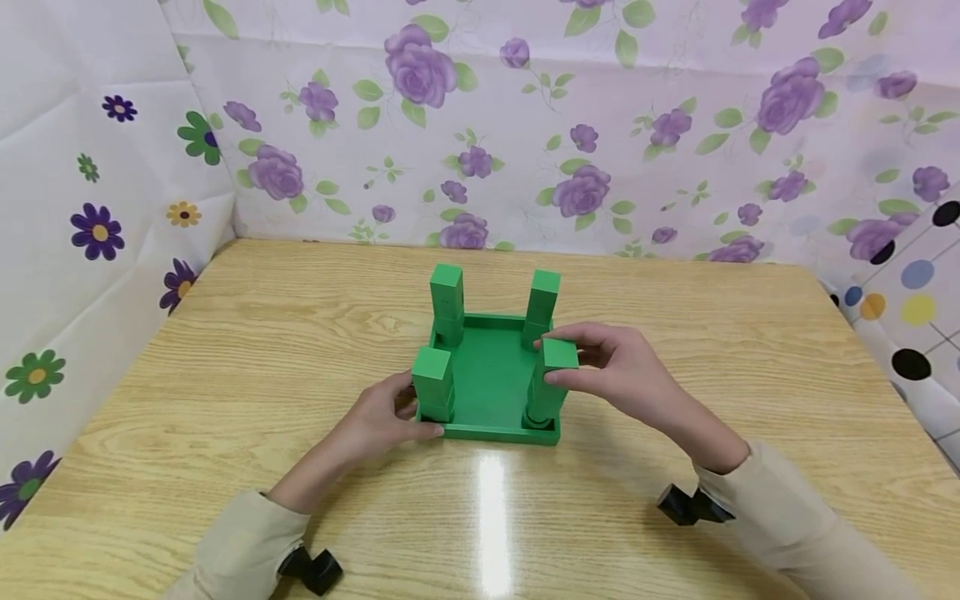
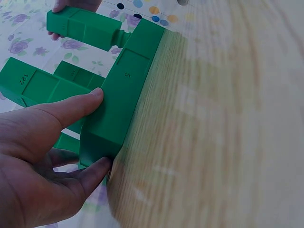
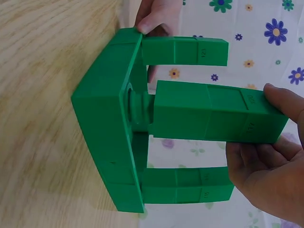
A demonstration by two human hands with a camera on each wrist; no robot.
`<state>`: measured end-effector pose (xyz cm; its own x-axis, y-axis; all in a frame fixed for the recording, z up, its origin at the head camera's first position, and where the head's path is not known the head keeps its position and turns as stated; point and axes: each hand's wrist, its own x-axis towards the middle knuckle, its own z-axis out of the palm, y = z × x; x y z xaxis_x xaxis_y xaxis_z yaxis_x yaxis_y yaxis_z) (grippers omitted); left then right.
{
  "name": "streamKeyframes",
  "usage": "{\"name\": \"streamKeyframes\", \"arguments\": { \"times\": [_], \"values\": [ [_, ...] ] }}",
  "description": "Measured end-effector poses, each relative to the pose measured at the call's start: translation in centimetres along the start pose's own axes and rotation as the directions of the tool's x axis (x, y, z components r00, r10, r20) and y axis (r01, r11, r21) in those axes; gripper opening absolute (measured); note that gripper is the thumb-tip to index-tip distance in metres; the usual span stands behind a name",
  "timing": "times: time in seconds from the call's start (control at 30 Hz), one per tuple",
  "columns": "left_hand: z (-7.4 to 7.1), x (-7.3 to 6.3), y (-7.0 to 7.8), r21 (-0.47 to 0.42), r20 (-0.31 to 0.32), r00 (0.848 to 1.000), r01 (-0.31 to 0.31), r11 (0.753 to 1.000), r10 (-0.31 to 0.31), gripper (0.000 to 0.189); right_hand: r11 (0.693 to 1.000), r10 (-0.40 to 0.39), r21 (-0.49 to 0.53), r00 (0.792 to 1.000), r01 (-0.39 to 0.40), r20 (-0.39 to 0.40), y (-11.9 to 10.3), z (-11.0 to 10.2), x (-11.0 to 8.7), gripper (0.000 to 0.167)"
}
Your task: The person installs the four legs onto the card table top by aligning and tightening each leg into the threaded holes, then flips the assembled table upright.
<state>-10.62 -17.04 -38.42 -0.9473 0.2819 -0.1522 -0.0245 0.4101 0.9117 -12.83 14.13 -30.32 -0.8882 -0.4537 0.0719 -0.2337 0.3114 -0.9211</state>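
Observation:
A shallow square green tray (image 1: 491,375) lies on the table with a green block post (image 1: 447,304) or similar at each corner. My left hand (image 1: 382,417) grips the tray's near left corner, its thumb along the front wall and its fingers at the side, close to the near left post (image 1: 432,385). With thumb and fingers, my right hand (image 1: 622,371) holds the top of the near right post (image 3: 204,111). Below that post, a round ribbed peg (image 3: 137,108) shows between it and the tray. Small raised numbers mark several posts in the wrist views.
The light wooden table (image 1: 300,325) runs back to a flowered cloth (image 1: 510,125). Patterned cloth also hangs at the left and right. Each sleeve bears a small black device, such as the one at the right wrist (image 1: 693,505).

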Motion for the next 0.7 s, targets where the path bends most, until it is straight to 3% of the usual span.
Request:
{"name": "streamKeyframes", "arguments": {
  "times": [0.4,0.57,0.7],
  "values": [
    [-0.03,-0.02,0.01,0.005,-0.001,1.000,-0.006,1.000,0.006,0.076,0.999,-0.013,-0.028,0.999,0.015,0.038,0.66,0.35,0.45,0.038],
    [-0.06,0.00,-0.01,-0.002,0.002,1.000,-0.013,1.000,0.013,0.075,0.995,-0.094,-0.022,0.991,0.096,0.093,0.70,0.19,0.44,0.043],
    [-0.03,0.00,0.01,-0.008,0.002,1.000,-0.005,1.000,0.005,0.076,0.987,-0.160,0.048,0.976,0.154,0.149,0.78,-0.23,0.44,0.049]
  ]
}}
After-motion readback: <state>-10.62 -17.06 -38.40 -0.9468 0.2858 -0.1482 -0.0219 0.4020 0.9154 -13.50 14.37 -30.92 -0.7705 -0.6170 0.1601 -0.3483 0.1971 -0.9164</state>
